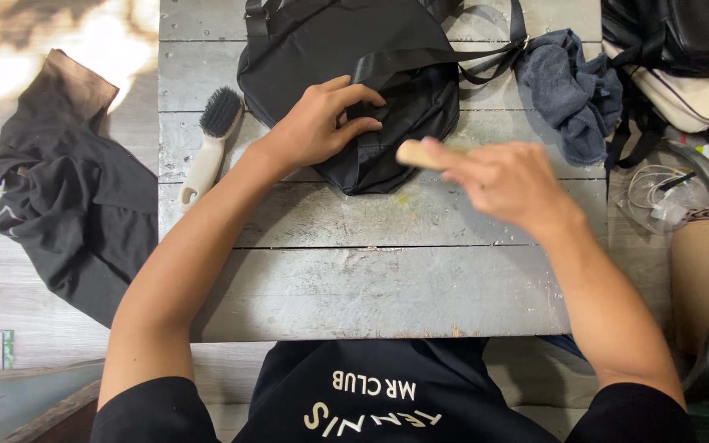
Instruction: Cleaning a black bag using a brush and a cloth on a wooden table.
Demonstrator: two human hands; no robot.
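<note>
The left hand [322, 123] lies flat on a black bag [354, 82] of smooth, faintly shiny woven fabric, fingers spread and slightly bent, pressing the cloth down rather than closing round anything; a flat webbing strap [395, 61] runs under its fingertips. The bag's rounded lower end sits directly beneath this hand, on a table [371, 279] of weathered grey planks with worn, scuffed paint. The right hand [502, 180], blurred, is closed round a pale wooden handle [416, 153], a rounded stub of which juts from the fist toward the bag's edge; what sits at its other end cannot be told. Beyond the left wrist, away from the bag, lies a scrubbing brush [211, 143] with a cream plastic handle and dense dark bristles. Past the right hand's knuckles sits a crumpled grey-blue towel [572, 90], soft and nubby. A limp black garment [67, 189] lies on the floor, well apart from both hands.
</note>
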